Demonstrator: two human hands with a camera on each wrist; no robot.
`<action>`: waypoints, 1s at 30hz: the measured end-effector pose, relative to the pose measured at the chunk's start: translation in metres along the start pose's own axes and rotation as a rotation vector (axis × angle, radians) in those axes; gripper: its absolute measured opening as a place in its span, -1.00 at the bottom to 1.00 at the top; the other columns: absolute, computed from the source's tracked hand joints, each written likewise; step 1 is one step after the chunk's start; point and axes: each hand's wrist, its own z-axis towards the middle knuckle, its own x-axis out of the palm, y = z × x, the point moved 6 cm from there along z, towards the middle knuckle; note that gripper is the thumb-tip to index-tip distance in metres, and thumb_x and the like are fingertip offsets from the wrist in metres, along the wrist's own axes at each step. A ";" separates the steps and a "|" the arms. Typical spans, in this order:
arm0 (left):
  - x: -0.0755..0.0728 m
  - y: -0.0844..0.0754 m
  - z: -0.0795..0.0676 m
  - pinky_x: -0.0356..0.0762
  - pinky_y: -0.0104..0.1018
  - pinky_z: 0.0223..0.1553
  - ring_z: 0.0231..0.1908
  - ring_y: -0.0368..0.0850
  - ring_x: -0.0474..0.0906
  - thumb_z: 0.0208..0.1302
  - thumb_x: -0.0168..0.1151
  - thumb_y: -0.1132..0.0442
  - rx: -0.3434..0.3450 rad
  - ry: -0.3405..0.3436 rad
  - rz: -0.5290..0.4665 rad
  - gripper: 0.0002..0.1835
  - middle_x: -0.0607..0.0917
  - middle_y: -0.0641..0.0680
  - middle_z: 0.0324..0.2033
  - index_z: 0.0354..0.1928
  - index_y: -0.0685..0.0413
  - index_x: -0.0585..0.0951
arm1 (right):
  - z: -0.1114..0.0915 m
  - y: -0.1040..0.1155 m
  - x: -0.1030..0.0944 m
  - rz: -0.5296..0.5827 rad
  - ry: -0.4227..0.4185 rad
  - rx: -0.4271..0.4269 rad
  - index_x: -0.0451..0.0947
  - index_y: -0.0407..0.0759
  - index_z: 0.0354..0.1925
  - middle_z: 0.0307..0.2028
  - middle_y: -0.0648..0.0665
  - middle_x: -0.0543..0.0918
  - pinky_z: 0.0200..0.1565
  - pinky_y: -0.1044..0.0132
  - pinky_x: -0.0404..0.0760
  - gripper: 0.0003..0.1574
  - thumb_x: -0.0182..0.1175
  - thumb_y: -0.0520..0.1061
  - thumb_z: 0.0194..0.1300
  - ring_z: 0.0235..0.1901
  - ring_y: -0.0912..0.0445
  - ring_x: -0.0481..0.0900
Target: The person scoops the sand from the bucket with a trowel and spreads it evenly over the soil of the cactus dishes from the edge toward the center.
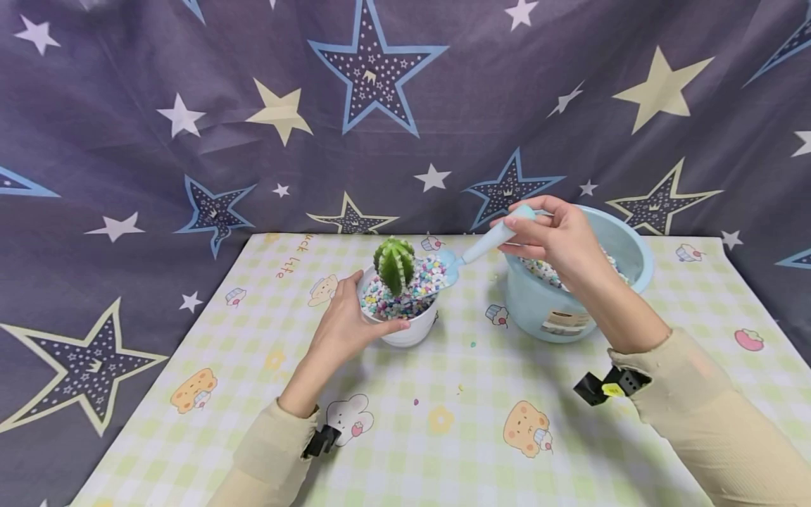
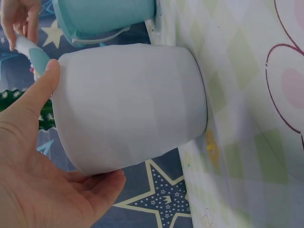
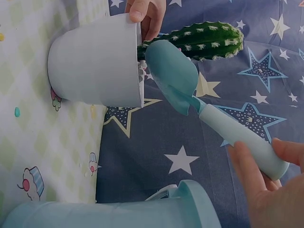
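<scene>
My left hand (image 1: 347,320) grips the rim of a white flowerpot (image 1: 408,332), thumb on the near side and fingers round the left. In the pot a green cactus (image 1: 394,265) stands upright among multicoloured pebbles (image 1: 383,303). My right hand (image 1: 557,236) holds a light blue hand trowel (image 1: 484,243) by its handle. The trowel's blade (image 3: 173,71) tilts over the pot's right rim, with pebbles on it. In the left wrist view the flowerpot (image 2: 128,104) hides most of the cactus.
A light blue bucket (image 1: 545,317) with more pebbles inside stands on the right, below my right forearm. A few loose pebbles lie on the checked tablecloth (image 1: 443,451). Behind the table hangs a dark star-patterned curtain (image 1: 247,42).
</scene>
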 end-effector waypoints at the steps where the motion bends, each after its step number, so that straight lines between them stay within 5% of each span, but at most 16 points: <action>1: 0.000 0.000 0.000 0.36 0.13 0.39 0.38 0.27 0.32 -0.17 0.55 -0.34 -0.001 0.001 -0.001 0.37 0.23 0.28 0.45 0.55 0.15 0.00 | 0.000 0.000 0.000 -0.003 -0.001 0.001 0.38 -0.37 -0.04 -0.31 -0.04 0.82 -0.14 0.27 0.76 -0.64 0.30 -0.25 0.32 -0.25 0.16 0.80; 14: 0.000 -0.002 0.000 0.40 0.12 0.36 0.36 0.25 0.34 -0.17 0.54 -0.35 -0.003 0.002 0.005 0.38 0.24 0.27 0.44 0.55 0.15 0.00 | 0.000 -0.001 -0.002 -0.019 0.006 -0.001 0.44 -0.29 -0.11 -0.32 -0.03 0.82 -0.13 0.27 0.76 -0.75 0.28 -0.25 0.33 -0.24 0.16 0.80; 23: -0.004 0.003 0.007 0.14 0.19 0.49 0.50 0.27 0.10 -0.10 0.55 -0.26 0.069 0.096 -0.036 0.36 0.09 0.30 0.53 0.57 0.15 -0.07 | 0.002 -0.001 0.004 -0.040 0.005 -0.009 0.44 -0.29 -0.12 -0.33 -0.03 0.82 -0.15 0.27 0.76 -0.77 0.28 -0.27 0.32 -0.26 0.16 0.80; 30: -0.006 0.004 0.007 0.18 0.17 0.48 0.48 0.26 0.17 -0.17 0.57 -0.30 0.054 0.078 -0.031 0.39 0.17 0.30 0.50 0.56 0.17 -0.02 | 0.002 0.000 0.007 -0.097 -0.030 -0.023 0.46 -0.28 -0.12 -0.36 0.02 0.80 -0.16 0.28 0.77 -0.79 0.28 -0.27 0.33 -0.28 0.19 0.79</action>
